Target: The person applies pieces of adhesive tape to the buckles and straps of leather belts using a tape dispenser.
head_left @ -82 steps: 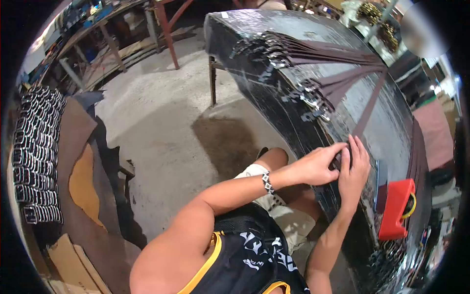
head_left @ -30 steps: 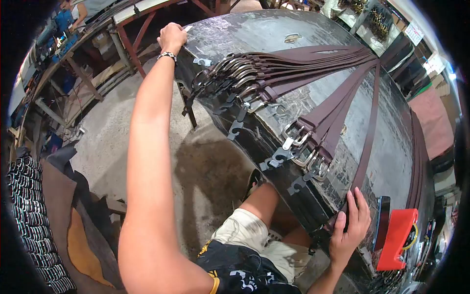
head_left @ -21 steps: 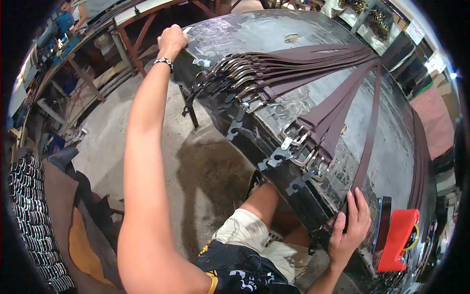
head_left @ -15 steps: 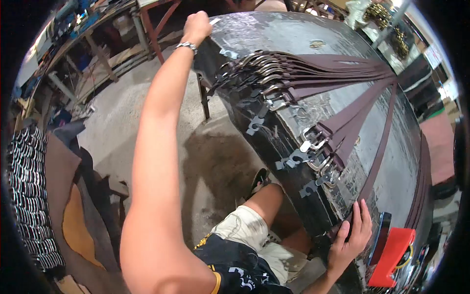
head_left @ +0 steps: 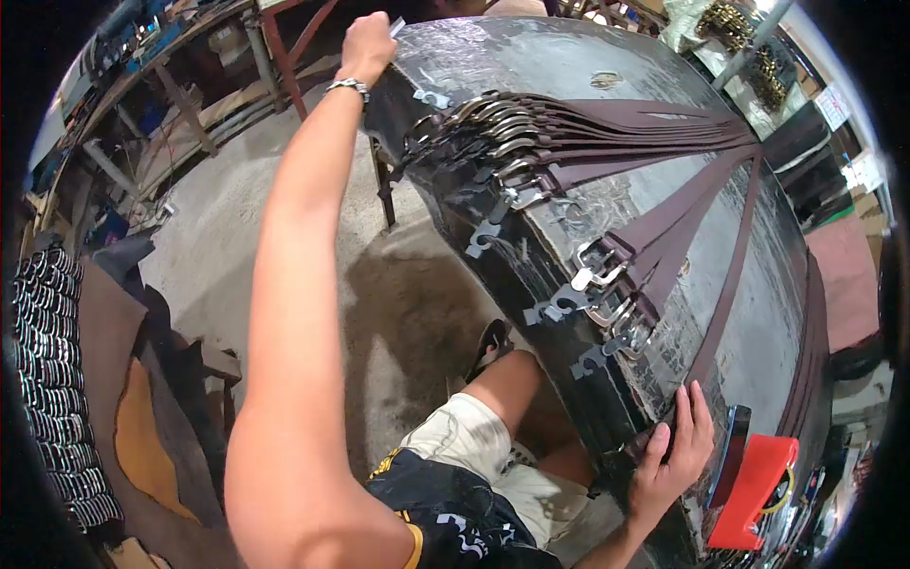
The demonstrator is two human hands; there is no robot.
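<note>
At the far corner of the dark worktable, my left hand (head_left: 368,45) is closed in a fist, a small pale flat piece sticking out of it; what it is I cannot make out. My right hand (head_left: 671,457) lies at the near edge with fingers stretched and thumb apart, touching the end of a dark brown leather strap (head_left: 728,294). Between the hands are several brown belts (head_left: 654,137), fanned from one gathered point. Their metal buckles (head_left: 607,264) lie along the table's edge. Grey metal clips (head_left: 590,360) sit on that edge.
A red tape dispenser (head_left: 754,493) stands beside my right hand. More brown straps (head_left: 806,351) hang over the table's far right side. On the left are stacked buckle-like metal pieces (head_left: 52,389) and brown leather sheets (head_left: 114,332). A cluttered wooden bench (head_left: 190,128) stands at the upper left.
The view has shifted slightly, moving the whole scene a little to the left and up. Both hands keep nearly the same places on the table.
</note>
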